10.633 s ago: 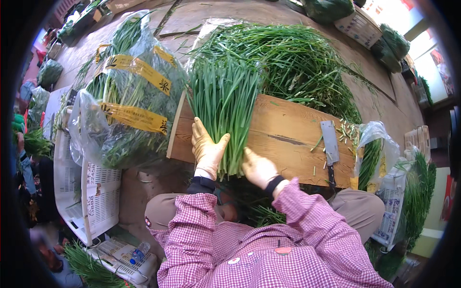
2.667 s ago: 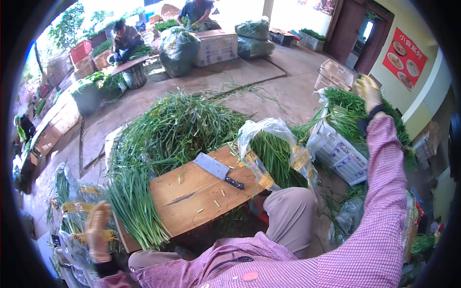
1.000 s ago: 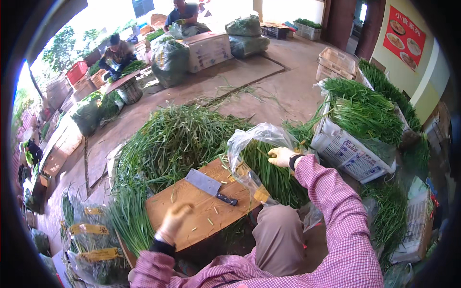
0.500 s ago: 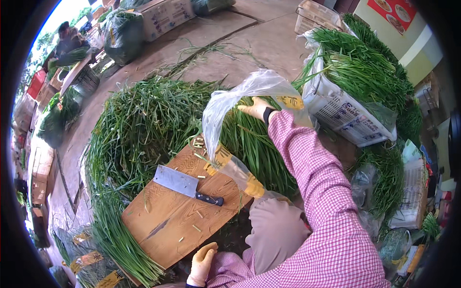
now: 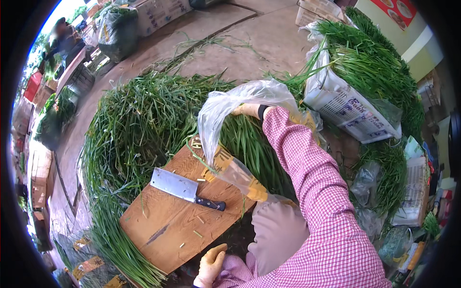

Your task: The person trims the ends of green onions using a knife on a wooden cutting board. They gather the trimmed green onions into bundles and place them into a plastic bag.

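Observation:
My right hand, in a pale glove, reaches among long green leafy stalks under the upper edge of a clear plastic bag. Its fingertips are hidden by the plastic and leaves. Yellow printed strips mark the bag, which arches around the wrist and trails over the cutting board's right corner. Low in the view, my left hand, gloved too, is loosely curled with nothing visible in it. Between the two lies the wooden cutting board, carrying a cleaver with a black handle and a few cut stalk pieces.
A large heap of loose greens surrounds the board's far side. Trimmed stalks lie along its left edge. At right stands a white crate piled with greens. Bagged greens and a person are at far left.
My right hand has moved slightly left and down, its fingers going from visible to hidden behind plastic and leaves. The bag's arch has sunk a little. My left hand has shifted slightly right.

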A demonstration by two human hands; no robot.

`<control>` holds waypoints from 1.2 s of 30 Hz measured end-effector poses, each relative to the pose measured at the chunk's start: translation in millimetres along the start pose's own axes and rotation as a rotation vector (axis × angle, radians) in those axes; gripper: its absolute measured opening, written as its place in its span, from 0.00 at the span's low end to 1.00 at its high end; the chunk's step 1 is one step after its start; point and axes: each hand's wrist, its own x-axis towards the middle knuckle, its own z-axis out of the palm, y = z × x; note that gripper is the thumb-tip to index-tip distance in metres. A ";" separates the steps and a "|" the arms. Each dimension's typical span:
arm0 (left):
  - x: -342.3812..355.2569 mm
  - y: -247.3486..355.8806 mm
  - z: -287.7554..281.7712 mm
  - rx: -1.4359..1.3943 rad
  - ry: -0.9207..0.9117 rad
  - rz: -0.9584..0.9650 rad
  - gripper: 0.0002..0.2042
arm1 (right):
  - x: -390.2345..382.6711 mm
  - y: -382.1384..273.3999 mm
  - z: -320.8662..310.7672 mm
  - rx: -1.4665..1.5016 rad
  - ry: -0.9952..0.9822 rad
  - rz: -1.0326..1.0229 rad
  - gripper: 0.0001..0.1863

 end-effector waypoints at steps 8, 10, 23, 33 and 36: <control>15.4 17.1 -1.4 0.082 0.005 0.090 0.15 | -65.7 -42.5 -16.1 0.184 -0.002 0.171 0.40; 16.6 18.4 0.6 0.070 0.032 0.114 0.15 | -96.4 -53.0 -21.4 0.170 0.126 -0.299 0.44; 43.0 101.2 6.2 -0.191 -0.089 0.288 0.20 | -221.8 -109.9 24.2 0.238 0.048 -0.247 0.62; 82.6 161.1 56.0 -0.757 -0.159 0.384 0.39 | -269.9 -148.0 60.8 -0.059 -0.216 -0.597 0.33; 85.6 167.3 64.2 -0.934 -0.293 0.294 0.39 | -271.5 -152.7 62.4 -0.198 -0.124 -0.567 0.47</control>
